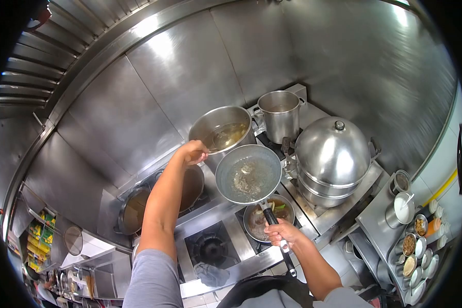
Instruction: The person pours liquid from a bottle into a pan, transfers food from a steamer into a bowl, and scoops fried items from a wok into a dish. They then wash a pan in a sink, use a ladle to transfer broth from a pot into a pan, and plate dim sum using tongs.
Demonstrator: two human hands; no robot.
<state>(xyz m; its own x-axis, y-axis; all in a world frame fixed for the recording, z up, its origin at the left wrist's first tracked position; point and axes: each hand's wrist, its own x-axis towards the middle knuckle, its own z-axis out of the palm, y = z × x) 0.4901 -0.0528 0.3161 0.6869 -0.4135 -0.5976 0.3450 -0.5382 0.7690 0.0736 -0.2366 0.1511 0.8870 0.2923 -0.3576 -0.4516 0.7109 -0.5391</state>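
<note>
My right hand [284,232] is wrapped round the black handle of a grey frying pan [226,177], which is held up over the stove with some liquid and bits in it. My left hand [194,152] is closed at the near rim of a large steel pot [251,134]; what its fingers hold is too small to make out. Inside that pot are a clear broth and a round ladle-like shape. Below the raised pan, a second pan [255,229] with food in brown liquid sits on a burner.
A domed steel steamer [333,154] and a tall pot [281,123] stand at the right. Two dark pans [190,187] are at the left. A grey cloth [212,275] lies by the front burner [211,248]. Seasoning bowls [409,244] line the right shelf.
</note>
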